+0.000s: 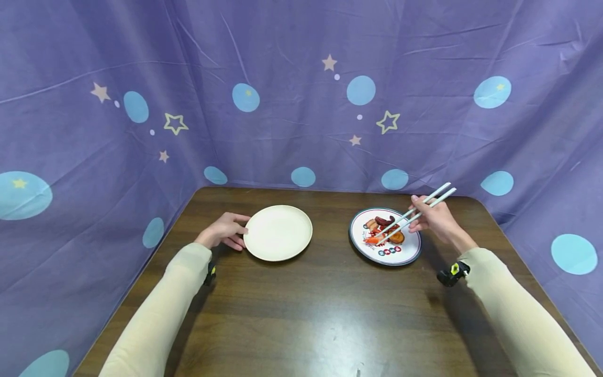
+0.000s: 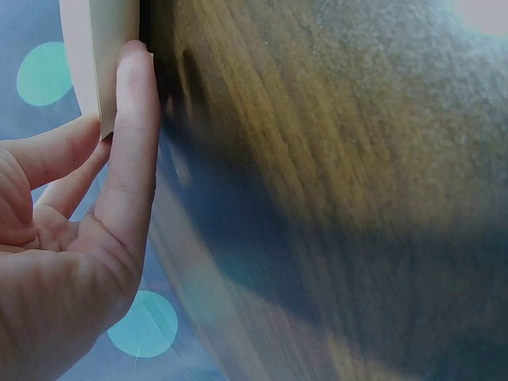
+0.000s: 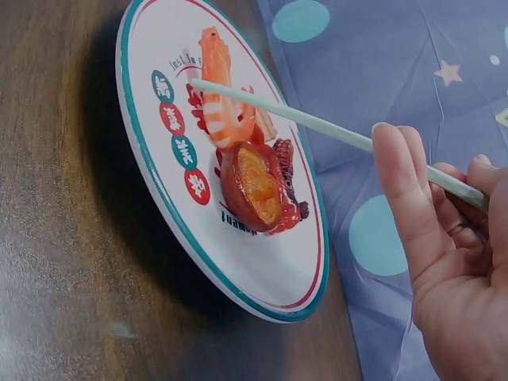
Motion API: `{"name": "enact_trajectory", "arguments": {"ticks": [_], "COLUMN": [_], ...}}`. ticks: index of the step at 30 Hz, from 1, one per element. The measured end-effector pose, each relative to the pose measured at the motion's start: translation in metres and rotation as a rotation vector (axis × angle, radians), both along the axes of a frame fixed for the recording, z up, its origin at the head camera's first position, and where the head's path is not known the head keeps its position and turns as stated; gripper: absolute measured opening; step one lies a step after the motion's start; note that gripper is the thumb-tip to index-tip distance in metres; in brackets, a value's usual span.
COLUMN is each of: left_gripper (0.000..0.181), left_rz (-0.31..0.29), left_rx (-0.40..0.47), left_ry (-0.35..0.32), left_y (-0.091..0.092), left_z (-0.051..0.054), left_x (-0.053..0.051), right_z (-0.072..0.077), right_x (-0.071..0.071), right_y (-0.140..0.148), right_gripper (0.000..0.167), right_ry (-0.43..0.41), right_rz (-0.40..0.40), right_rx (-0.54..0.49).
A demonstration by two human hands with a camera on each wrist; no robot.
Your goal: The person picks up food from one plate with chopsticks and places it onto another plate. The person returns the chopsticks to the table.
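Observation:
A plain cream plate is on the table's left side. My left hand pinches its left rim; in the left wrist view the thumb and fingers of the hand hold the plate's edge. At the right, a white plate with a blue-green rim bears several food pieces. My right hand grips pale chopsticks, their tips at the orange shrimp. The right wrist view shows one chopstick over the shrimp, beside a round brown piece. Whether the tips grip it, I cannot tell.
The brown wooden table has a purple curtain with stars and blue ovals behind it and at the sides. A dark wrist device sits at my right cuff. Table surface lies between the two plates and in front of them.

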State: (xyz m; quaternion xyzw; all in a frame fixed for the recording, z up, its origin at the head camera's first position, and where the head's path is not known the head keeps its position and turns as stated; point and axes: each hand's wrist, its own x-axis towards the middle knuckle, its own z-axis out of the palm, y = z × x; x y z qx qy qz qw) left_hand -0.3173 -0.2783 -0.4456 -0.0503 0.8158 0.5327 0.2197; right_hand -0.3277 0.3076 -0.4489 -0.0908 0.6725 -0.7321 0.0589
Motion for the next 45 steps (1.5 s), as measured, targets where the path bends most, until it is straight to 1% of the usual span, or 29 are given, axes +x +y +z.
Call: {"name": "enact_trajectory", "arguments": {"ticks": [6,12,21,28,31,34,36,42,45], "left_gripper": [0.062,0.063,0.063,0.062,0.062,0.063,0.063,0.063,0.064], "left_rz": [0.003,0.001,0.002,0.003,-0.001,-0.002,-0.002,-0.001,-0.003], "left_rx": [0.007,0.012,0.009,0.003,0.004,0.006,0.007,0.012,0.013], "left_ry": [0.002,0.005,0.005,0.006,0.001,-0.001,0.0,0.002,0.003], "left_y": [0.0,0.001,-0.001,0.0,0.0,0.0,-0.001,0.0,0.0], "left_z": [0.0,0.0,-0.002,0.001,0.0,-0.001,-0.001,0.001,0.002], "left_x": [0.0,0.001,0.0,0.001,0.001,0.001,0.001,0.002,0.003], "right_z": [0.003,0.007,0.008,0.008,0.007,0.007,0.007,0.008,0.008], "right_x": [-0.002,-0.003,-0.003,-0.004,-0.005,-0.006,-0.007,-0.01,-0.012], "right_y": [-0.003,-0.003,0.002,0.001,0.001,0.001,0.001,0.003,0.005], "right_gripper": [0.034,0.035,0.033,0.048,0.047,0.044,0.041,0.037,0.036], "right_ry": [0.001,0.005,-0.025,-0.009,-0.012,-0.016,-0.019,-0.044,-0.068], "right_rz": [0.036,0.076,0.063,0.034,0.031,0.037,0.044,0.064,0.074], "right_rx": [0.029,0.049,0.069,0.086,0.077,0.046,0.009,-0.153,-0.21]}}
